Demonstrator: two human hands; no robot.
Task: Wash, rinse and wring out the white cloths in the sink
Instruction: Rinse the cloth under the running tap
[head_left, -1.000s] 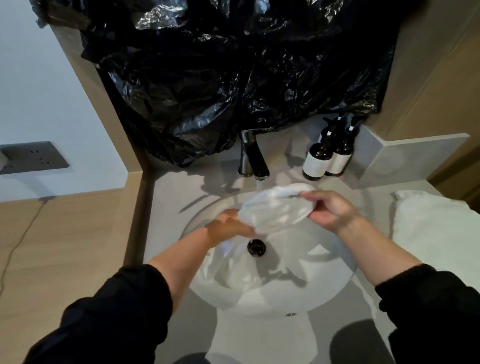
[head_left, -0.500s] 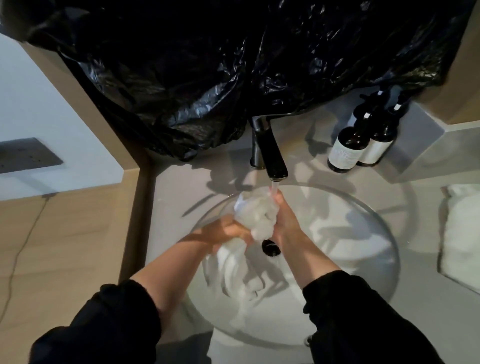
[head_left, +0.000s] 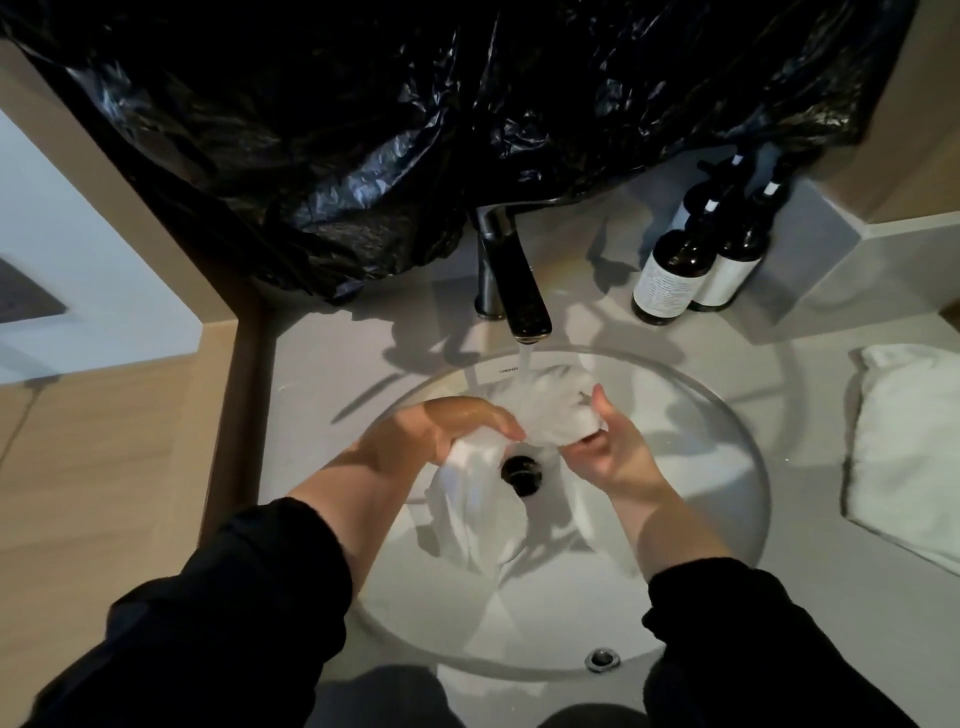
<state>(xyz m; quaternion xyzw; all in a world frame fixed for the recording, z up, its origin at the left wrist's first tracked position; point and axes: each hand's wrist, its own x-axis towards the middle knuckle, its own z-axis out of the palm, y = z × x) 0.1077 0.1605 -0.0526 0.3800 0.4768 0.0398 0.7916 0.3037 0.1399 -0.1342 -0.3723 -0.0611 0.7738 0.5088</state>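
- One black plastic sheet (head_left: 415, 130) hangs across the back and hides the top of the tap.
- One pale counter (head_left: 322, 364) carries everything.
- One round sink (head_left: 701, 467) is set into it.
- One folded white towel (head_left: 904, 457) lies on the counter, right of the sink.
- One white cloth (head_left: 550, 410) that I can count. It is bunched over the sink under the running water (head_left: 525, 358), with its tail hanging into the basin. Whether the folds hide a second cloth, I cannot tell.
- Two grips: my left grip (head_left: 447, 426) has its fingers curled round the cloth's left part, and my right grip (head_left: 613, 447) clutches the wet bundle beneath the stream.
- One dark tap (head_left: 511, 280) stands behind the sink.
- Two brown bottles, one (head_left: 670, 275) touching the other (head_left: 727, 265), stand right of the tap.
- One drain (head_left: 521, 470) shows between my grips.
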